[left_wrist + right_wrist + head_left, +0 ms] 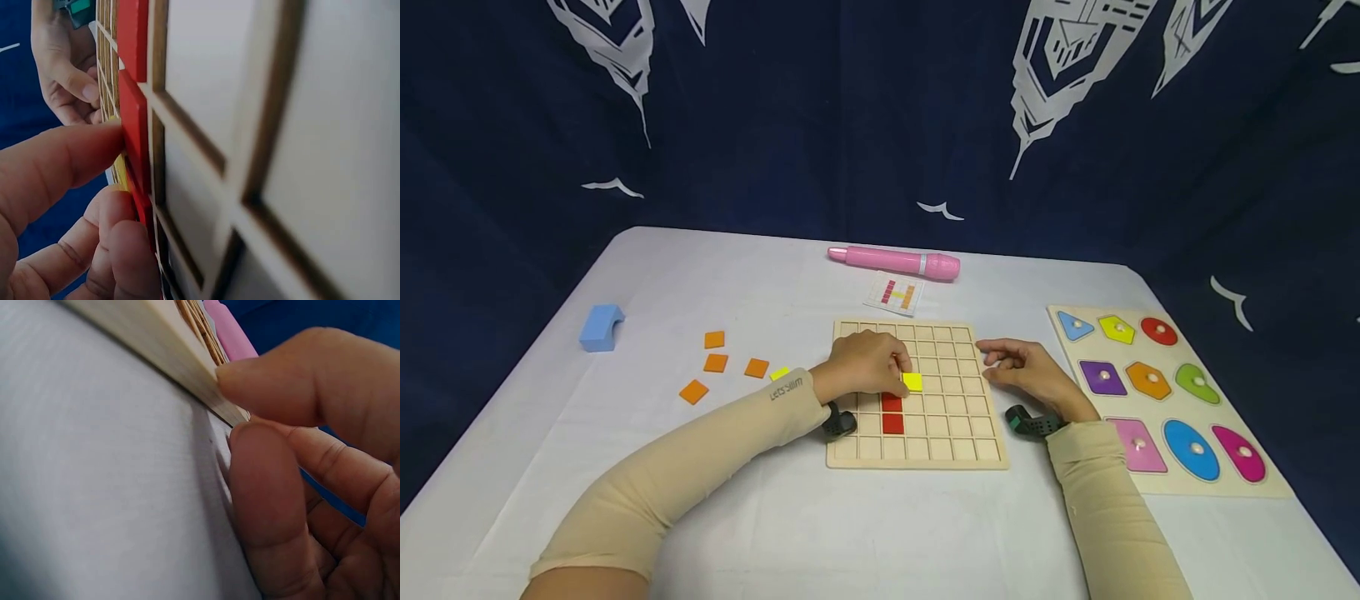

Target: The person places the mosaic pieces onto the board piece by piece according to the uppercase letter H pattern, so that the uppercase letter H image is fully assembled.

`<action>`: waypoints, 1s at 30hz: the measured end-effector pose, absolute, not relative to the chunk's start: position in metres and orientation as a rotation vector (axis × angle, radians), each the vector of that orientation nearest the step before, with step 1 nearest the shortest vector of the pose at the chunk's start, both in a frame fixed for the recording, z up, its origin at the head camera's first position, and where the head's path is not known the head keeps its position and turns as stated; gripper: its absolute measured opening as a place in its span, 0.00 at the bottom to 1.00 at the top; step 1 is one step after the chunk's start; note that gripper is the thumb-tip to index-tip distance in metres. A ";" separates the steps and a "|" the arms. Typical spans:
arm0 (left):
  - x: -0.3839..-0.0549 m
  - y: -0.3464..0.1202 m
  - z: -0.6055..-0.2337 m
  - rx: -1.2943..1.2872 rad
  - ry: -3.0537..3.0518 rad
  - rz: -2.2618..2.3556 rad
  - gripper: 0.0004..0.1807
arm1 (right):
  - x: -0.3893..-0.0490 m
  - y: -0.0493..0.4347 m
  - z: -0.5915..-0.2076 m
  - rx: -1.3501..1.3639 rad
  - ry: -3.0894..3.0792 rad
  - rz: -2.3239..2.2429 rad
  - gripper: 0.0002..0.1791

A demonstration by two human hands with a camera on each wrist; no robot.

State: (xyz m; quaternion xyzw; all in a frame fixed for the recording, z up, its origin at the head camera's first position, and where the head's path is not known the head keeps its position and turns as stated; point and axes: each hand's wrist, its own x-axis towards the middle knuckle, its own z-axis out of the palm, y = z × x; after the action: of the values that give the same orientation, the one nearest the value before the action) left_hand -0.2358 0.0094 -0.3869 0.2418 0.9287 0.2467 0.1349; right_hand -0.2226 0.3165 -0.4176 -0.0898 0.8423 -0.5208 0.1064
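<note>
My left hand (868,362) reaches over a wooden grid board (955,450), thumb and finger pinching a yellow square tile (912,382) low over the cells. In the left wrist view its fingertips are around the yellow tile (120,172), which is mostly hidden, and beside a red tile (134,128). Just below that hand, red square tiles (892,423) line a column of the grid. At the board's right side is my right hand (1033,375); in the right wrist view its fingertips (262,447) touch the board's edge (181,378) and hold no tile.
Several orange tiles (716,363) and another yellow tile (780,373) lie left of the board. A pattern card (895,293) and a pink pen-shaped object (887,260) are behind it. A blue arch block (600,327) stands far left, a shape puzzle (1157,425) right.
</note>
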 end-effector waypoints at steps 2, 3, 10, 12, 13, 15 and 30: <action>-0.236 0.009 -0.387 0.701 2.683 0.721 0.13 | -0.223 0.316 -0.417 -0.259 2.484 -1.532 0.31; -0.236 0.009 -0.387 0.701 2.680 0.723 0.13 | -0.223 0.317 -0.418 -0.260 2.487 -1.529 0.31; -0.234 0.006 -0.388 0.707 2.679 0.750 0.13 | -0.223 0.316 -0.417 -0.261 2.486 -1.525 0.31; -0.232 0.003 -0.387 0.713 2.672 0.783 0.13 | -0.223 0.317 -0.417 -0.264 2.482 -1.524 0.31; -0.231 0.002 -0.386 0.718 2.665 0.804 0.13 | -0.223 0.316 -0.417 -0.263 2.481 -1.526 0.31; -0.228 -0.002 -0.384 0.734 2.648 0.854 0.13 | -0.224 0.316 -0.417 -0.265 2.480 -1.529 0.31; -0.214 -0.063 -0.374 0.886 2.458 1.297 0.13 | -0.224 0.318 -0.418 -0.274 2.478 -1.541 0.31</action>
State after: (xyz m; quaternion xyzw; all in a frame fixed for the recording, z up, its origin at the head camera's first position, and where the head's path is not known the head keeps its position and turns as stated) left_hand -0.2141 -0.0630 -0.3743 0.3020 0.8372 0.4419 0.1120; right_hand -0.2240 0.3183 -0.4185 -0.0931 0.8408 -0.5229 0.1050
